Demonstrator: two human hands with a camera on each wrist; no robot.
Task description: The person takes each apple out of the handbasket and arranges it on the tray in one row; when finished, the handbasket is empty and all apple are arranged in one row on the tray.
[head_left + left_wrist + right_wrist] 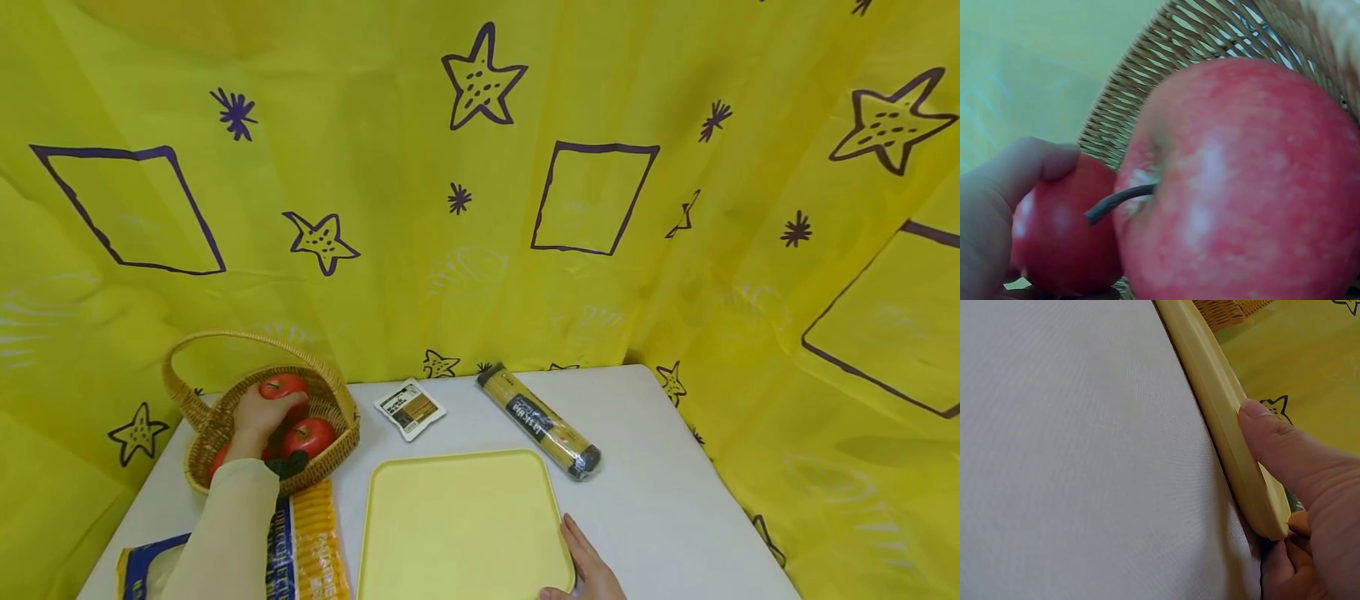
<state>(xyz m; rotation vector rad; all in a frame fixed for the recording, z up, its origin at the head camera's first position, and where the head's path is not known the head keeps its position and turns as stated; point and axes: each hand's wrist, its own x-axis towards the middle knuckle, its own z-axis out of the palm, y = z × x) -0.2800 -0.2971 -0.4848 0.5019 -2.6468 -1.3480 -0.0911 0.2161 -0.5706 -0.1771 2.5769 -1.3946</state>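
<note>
My left hand (257,417) reaches into a wicker basket (347,442) with a tall handle, at the left of the table. Thumb and fingers grip a red apple (1063,234) there; in the head view it lies at the basket's far side. A bigger-looking apple (1247,175) with a dark stem fills much of the left wrist view. Another red apple (309,437) shows beside the hand, and one more is partly hidden by my arm. My right hand (591,568) holds the near right corner of a yellow tray (465,525), thumb on its rim, fingers curled at the corner.
An orange-and-blue pasta bag (318,542) lies in front of the basket, with another blue-edged bag (153,562) partly under my sleeve. Behind the tray are a small flat packet (410,410) and a long cylindrical package (540,421). A yellow patterned curtain (390,208) surrounds the table.
</note>
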